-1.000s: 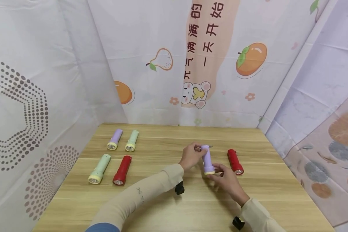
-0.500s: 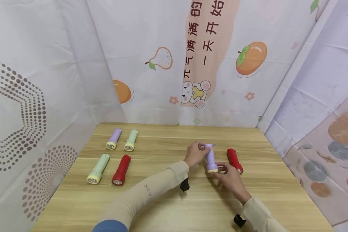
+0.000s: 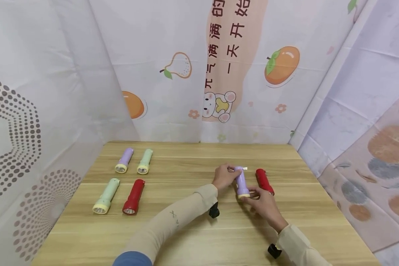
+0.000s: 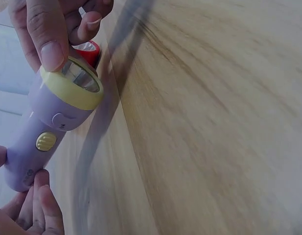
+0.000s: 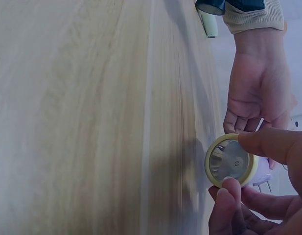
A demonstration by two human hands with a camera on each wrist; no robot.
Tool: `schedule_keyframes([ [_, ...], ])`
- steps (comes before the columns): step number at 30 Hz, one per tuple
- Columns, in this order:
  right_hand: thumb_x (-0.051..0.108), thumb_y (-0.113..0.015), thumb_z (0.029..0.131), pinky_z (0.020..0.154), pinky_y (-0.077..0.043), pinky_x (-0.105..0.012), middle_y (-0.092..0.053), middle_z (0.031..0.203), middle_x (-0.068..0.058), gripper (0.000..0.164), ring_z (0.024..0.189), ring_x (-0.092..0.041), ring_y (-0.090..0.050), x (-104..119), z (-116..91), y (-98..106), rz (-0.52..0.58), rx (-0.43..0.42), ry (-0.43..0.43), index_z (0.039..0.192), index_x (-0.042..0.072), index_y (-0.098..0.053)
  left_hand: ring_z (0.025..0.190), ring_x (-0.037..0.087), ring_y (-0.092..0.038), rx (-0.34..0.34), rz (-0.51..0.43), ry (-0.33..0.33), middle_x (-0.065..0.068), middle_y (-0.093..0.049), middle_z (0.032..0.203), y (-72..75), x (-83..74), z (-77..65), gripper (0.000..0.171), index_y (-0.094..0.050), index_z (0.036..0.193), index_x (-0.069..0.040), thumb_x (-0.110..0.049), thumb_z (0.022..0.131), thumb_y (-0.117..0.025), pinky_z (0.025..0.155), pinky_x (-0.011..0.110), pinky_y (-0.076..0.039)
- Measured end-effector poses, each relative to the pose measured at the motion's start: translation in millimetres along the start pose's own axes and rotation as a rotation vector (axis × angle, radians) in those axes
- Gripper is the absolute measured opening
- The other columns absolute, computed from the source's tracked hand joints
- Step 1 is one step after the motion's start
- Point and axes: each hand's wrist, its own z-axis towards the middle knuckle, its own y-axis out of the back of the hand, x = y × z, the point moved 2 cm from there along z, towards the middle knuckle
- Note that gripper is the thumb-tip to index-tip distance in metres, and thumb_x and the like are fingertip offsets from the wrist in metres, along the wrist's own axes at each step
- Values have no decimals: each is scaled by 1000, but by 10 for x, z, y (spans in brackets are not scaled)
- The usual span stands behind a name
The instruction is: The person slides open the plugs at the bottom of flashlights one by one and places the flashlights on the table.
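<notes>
A purple flashlight (image 3: pixel 241 181) with a pale yellow rim is held by both hands above the wooden table. At its tail end, the left hand (image 3: pixel 223 177) pinches the body between thumb and fingers. The right hand (image 3: pixel 265 205) grips the head end, its thumb on the yellow rim (image 4: pixel 72 90). A yellow switch (image 4: pixel 46 141) shows on the barrel in the left wrist view. Thin metal prongs (image 3: pixel 245 168) stick out sideways near the tail. In the right wrist view the clear lens (image 5: pixel 230 160) faces the camera.
A red flashlight (image 3: pixel 263 181) lies just beyond the right hand, partly covered by it. On the table's left lie another purple flashlight (image 3: pixel 124 160), two light green flashlights (image 3: pixel 145 160) and another red one (image 3: pixel 134 195). Printed cloth (image 3: pixel 173 122) hangs around the table (image 3: pixel 193 240).
Both hands have carried the purple flashlight a little to the right, closer to the red one. The grips look the same. The head view has shifted slightly.
</notes>
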Motion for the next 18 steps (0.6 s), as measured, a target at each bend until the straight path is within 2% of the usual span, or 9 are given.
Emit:
schedule_keyframes([
  [7,20,-81,90,57,-58,-36,-71,108,-15,46,64,-24,-65,-39,24,47,-8,-5,-6,129,1,-65,74,11,-61,-1,10,19,-2,-67,83,-99,29,92,28,-74,102,-7,-32,89,-81,62,25,-50],
  [18,18,-77,93,55,-55,-33,-71,109,-13,46,63,-21,-62,-63,43,92,-89,-27,1,134,1,-65,76,12,-61,8,13,45,0,-67,84,-198,26,165,27,-75,99,-6,-29,89,-82,63,25,-50],
])
